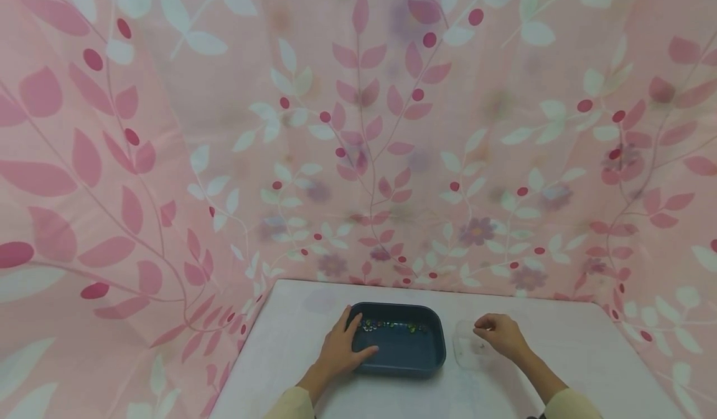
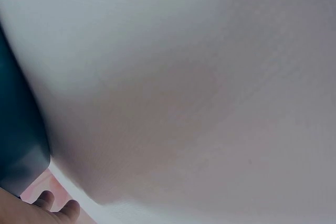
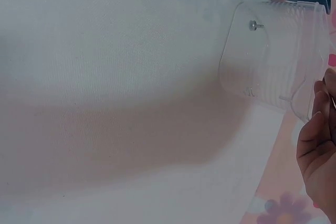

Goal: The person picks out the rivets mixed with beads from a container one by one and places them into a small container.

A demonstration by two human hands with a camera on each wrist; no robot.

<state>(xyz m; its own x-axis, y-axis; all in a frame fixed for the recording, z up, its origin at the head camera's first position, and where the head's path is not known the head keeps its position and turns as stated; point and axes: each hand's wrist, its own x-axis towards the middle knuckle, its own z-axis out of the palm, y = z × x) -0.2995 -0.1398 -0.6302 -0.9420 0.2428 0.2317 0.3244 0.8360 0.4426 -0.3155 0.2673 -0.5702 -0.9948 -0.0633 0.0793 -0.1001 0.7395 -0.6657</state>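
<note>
Pink leaf-patterned cloth (image 1: 358, 126) backs a white tabletop (image 1: 582, 338); a dark blue tray (image 1: 392, 360) holds small shiny pieces (image 1: 412, 328) toward 12 o'clock; the left hand (image 1: 338, 348), fingers spread, rests at its 9 o'clock rim; just beside, at 3 o'clock, a clear plastic container (image 1: 467, 355) holds a small metal piece (image 3: 254, 25); near its 12 o'clock edge, the right hand (image 1: 502, 335) bunches its fingertips; I cannot tell what they grip, if anything.

White table (image 1: 566, 338): blue tray (image 1: 398, 350), clear container (image 1: 463, 349) beside it.
</note>
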